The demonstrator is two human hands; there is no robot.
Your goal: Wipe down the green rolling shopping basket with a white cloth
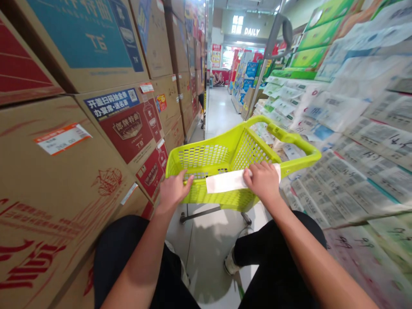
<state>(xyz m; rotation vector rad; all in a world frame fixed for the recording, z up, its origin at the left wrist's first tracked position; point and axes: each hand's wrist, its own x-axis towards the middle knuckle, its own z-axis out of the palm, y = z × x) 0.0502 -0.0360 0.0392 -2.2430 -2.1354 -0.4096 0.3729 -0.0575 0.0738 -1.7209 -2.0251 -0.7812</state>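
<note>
A lime-green shopping cart [204,150] with a perforated plastic basket stands turned sideways before my knees. Its curved handle [299,148] points to the right. My left hand [174,186] is closed over the near left corner of the basket rim, thumb along the edge and some fingers hidden. Near the right end of that rim, my right hand [262,178] grips a white cloth [225,182], pressing it against the plastic. The cloth stretches left along the rim and also shows to the right of the hand; whether it is cloth or paper, I cannot tell.
Stacked cartons [127,133] wall the left side closely. On the right rise piles of plastic-wrapped packs [341,184] and green boxes [322,40]. A metal pole [259,83] with a grey fitting stands beyond the cart. The tiled aisle floor [220,105] runs toward distant shelves.
</note>
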